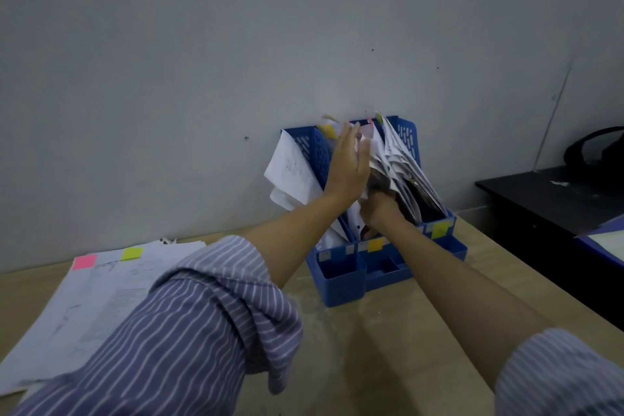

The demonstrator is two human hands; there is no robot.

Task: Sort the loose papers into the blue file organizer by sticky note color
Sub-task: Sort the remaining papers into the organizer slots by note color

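- Blue file organizer [341, 275] sits at the table's far edge against the wall, roughly 1 o'clock from the camera. Slots run front to back, open at the top; colour labels on the front lip: orange [375, 244], yellow-green [440, 230].
- Left hand [347, 167] is flat, fingers straight and together, pressed against the side of the upright papers [395, 162] in the middle slot. It steadies them; no pinch.
- Right hand [378, 209] is down at the base of the same bundle, fingers curled into the sheets. Looks like a grip on the lower edge; fingertips are hidden, so the exact hold is unclear.
- Bundle's long axis stands near vertical, tops fanning toward 1–2 o'clock, tabs at the top edge.
- Handling, judged: light, floppy, slick sheet on sheet. Tops will splay and curl if unsupported. Best held low near the bottom edge with the other palm flat on the face, then tapped down.
- One sheet [292, 172] in the left slot droops out toward 9 o'clock, likely to slide.
- Loose stack [101, 297] still unsorted at 9–10 o'clock, flat on the table, pink [85, 261] and green [132, 253] notes on its far edge.
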